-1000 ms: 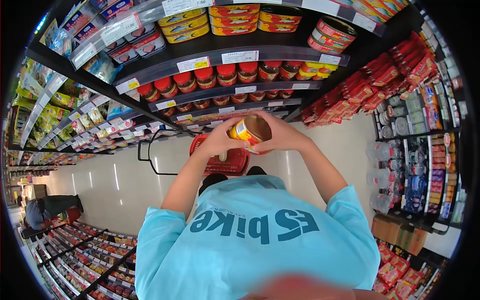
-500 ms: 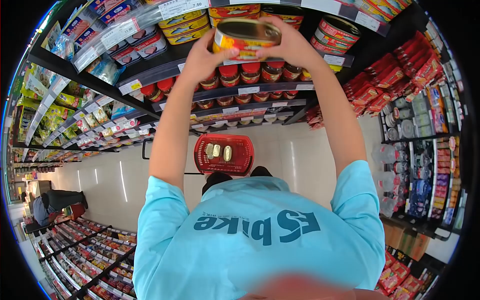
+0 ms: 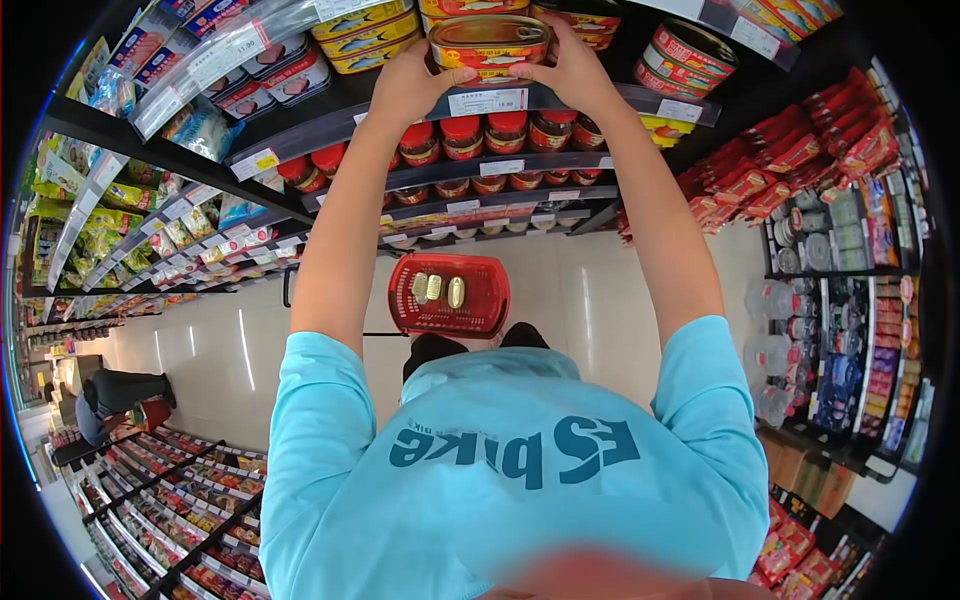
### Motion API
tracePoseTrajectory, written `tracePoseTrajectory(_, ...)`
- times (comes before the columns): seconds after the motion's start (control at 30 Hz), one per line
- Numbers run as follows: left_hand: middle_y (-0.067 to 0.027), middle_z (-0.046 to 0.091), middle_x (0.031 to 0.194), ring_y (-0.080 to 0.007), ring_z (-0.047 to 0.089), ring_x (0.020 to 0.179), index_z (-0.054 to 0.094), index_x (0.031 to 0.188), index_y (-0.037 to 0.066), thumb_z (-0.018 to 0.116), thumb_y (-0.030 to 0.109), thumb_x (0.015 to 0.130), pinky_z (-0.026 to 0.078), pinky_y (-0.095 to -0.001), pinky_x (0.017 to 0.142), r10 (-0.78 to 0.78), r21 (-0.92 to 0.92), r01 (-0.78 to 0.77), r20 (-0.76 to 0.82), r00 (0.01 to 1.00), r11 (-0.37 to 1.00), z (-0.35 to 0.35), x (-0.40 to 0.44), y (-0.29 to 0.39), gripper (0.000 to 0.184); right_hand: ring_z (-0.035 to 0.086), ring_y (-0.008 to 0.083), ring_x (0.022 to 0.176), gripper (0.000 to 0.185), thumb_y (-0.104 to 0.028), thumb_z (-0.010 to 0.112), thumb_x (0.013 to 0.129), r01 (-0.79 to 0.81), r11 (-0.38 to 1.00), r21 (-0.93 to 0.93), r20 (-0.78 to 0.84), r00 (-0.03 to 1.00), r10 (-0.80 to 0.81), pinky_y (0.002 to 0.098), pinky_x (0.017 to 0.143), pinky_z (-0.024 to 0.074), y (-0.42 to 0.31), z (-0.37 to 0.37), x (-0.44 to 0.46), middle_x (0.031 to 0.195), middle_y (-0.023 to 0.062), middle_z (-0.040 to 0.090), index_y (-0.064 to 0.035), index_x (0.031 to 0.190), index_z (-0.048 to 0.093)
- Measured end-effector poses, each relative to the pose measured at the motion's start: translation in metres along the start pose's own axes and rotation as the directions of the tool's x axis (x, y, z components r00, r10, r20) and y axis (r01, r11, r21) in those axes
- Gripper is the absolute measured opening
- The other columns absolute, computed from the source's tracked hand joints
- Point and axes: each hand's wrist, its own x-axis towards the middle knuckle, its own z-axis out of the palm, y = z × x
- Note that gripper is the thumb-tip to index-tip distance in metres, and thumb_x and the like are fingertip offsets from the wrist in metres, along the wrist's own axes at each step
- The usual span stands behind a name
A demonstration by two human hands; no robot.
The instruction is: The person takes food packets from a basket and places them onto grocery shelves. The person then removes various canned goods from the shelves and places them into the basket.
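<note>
Between my two hands is an oval fish tin (image 3: 490, 48) with a red and yellow label and a metal lid. My left hand (image 3: 415, 85) grips its left end, thumb on the front. On the right end, my right hand (image 3: 572, 72) is closed the same way. The tin is at the shelf's front edge, just above a price label (image 3: 488, 102). Stacked yellow fish tins (image 3: 368, 40) stand left of it, and red round tins (image 3: 686, 58) stand to the right. Whether the held tin rests on the shelf I cannot tell.
Jars with red lids (image 3: 462, 138) line the shelf below. A red shopping basket (image 3: 500, 290) with several gold-coloured items stands on the floor by my feet. Red packets (image 3: 780, 155) hang at the right. Another person (image 3: 115, 395) is bent over at far left.
Both hands have moved the tin forward and slightly up in view, to the shelf's front edge. Its label now faces me more clearly. The price label under it has come into view.
</note>
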Motion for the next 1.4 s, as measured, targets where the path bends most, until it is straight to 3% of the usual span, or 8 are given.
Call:
tracePoseTrajectory(0.2, -0.0219, 0.047, 0.15, -0.0414, 0.039, 0.143, 0.048, 0.143, -0.001, 0.069, 0.045, 0.092, 0.024, -0.054, 0.119, 0.243, 0.443, -0.117, -0.239, 0.94, 0.889, 0.021, -0.062, -0.011, 0.072, 0.06, 0.0407, 0.112, 0.057, -0.025, 0.072, 0.092, 0.121, 0.956, -0.267, -0.369, 0.903, -0.218, 0.046, 0.096, 0.0506, -0.048, 0.009, -0.042, 0.131, 0.0194, 0.058, -0.0007, 0.139, 0.05)
tracePoseTrajectory(0.43, -0.0152, 0.069, 0.118, -0.0361, 0.063, 0.115, 0.066, 0.116, 0.003, 0.061, 0.0, 0.084, 0.048, -0.0462, 0.1, 0.108, -0.079, -0.116, -0.092, 0.99, 0.99, 0.047, -0.256, -0.065, 0.033, 0.066, 0.0263, 0.089, 0.04, -0.017, 0.072, 0.087, -0.139, 0.976, -0.169, 0.186, 0.968, 0.17, 0.0374, 0.082, 0.0538, -0.001, 0.13, -0.215, 0.106, 0.012, 0.065, -0.0028, 0.123, 0.059)
tracePoseTrajectory(0.6, -0.0085, 0.075, 0.088, -0.0276, 0.071, 0.081, 0.068, 0.108, 0.004, 0.059, 0.001, 0.089, 0.056, -0.0385, 0.076, -0.297, -0.295, 0.347, 0.203, 0.933, 0.89, 0.112, -0.404, -0.133, 0.021, 0.068, 0.0198, 0.089, 0.046, -0.024, 0.074, 0.088, -0.724, 0.671, -0.163, 0.417, 0.565, 0.712, 0.0338, 0.078, 0.0549, 0.118, 0.246, -0.347, 0.104, 0.0123, 0.068, 0.0002, 0.124, 0.059)
tracePoseTrajectory(0.73, -0.0089, 0.074, 0.089, -0.0281, 0.072, 0.081, 0.069, 0.105, 0.006, 0.061, 0.008, 0.091, 0.056, -0.0396, 0.073, -0.342, -0.231, 0.501, 0.496, 0.798, 0.834, 0.174, -0.497, -0.182, 0.017, 0.067, 0.0192, 0.081, 0.042, -0.031, 0.075, 0.087, -0.724, 0.589, -0.359, 0.337, 0.488, 0.805, 0.0345, 0.068, 0.0551, 0.227, 0.343, -0.449, 0.094, 0.0122, 0.069, 0.0009, 0.113, 0.064)
tracePoseTrajectory(0.83, -0.0098, 0.075, 0.094, -0.0309, 0.071, 0.091, 0.066, 0.114, 0.01, 0.058, 0.016, 0.092, 0.055, -0.0423, 0.082, -0.301, -0.17, 0.661, 0.789, 0.536, 0.731, 0.226, -0.563, -0.217, 0.024, 0.067, 0.0214, 0.072, 0.038, -0.038, 0.076, 0.083, -0.946, 0.012, -0.325, 0.371, -0.116, 0.921, 0.0345, 0.058, 0.0564, 0.277, 0.405, -0.482, 0.077, 0.0083, 0.065, -0.0023, 0.093, 0.067)
tracePoseTrajectory(1.13, -0.0165, 0.074, 0.108, -0.0371, 0.07, 0.101, 0.066, 0.119, 0.009, 0.053, 0.023, 0.09, 0.053, -0.0505, 0.091, -0.395, 0.249, 0.743, 0.919, 0.022, 0.622, 0.338, -0.758, -0.258, 0.035, 0.057, 0.028, 0.117, 0.073, -0.045, 0.082, 0.077, -0.901, -0.254, -0.353, 0.224, -0.345, 0.912, 0.0469, 0.087, 0.0548, 0.456, 0.582, -0.598, 0.131, 0.0125, 0.059, -0.0051, 0.134, 0.058)
tracePoseTrajectory(1.2, -0.0141, 0.073, 0.112, -0.0299, 0.07, 0.107, 0.067, 0.117, 0.011, 0.052, 0.025, 0.094, 0.052, -0.0475, 0.089, -0.237, 0.343, 0.567, 0.938, -0.255, 0.749, 0.335, -0.744, -0.267, 0.031, 0.056, 0.0269, 0.122, 0.083, -0.046, 0.083, 0.077, -0.927, -0.197, -0.319, 0.165, -0.259, 0.952, 0.046, 0.088, 0.0546, 0.478, 0.611, -0.607, 0.142, 0.0125, 0.054, -0.0081, 0.143, 0.05)
tracePoseTrajectory(1.4, -0.0156, 0.068, 0.122, -0.0319, 0.064, 0.116, 0.06, 0.129, 0.01, 0.059, 0.031, 0.093, 0.046, -0.0469, 0.098, -0.221, 0.31, 0.66, 0.951, -0.218, 0.684, 0.328, -0.724, -0.275, 0.043, 0.062, 0.0237, 0.122, 0.071, -0.055, 0.069, 0.087, -0.842, 0.004, -0.54, 0.026, -0.012, 1.0, 0.0403, 0.095, 0.0535, 0.601, 0.688, -0.678, 0.137, 0.0156, 0.062, -0.007, 0.139, 0.059)
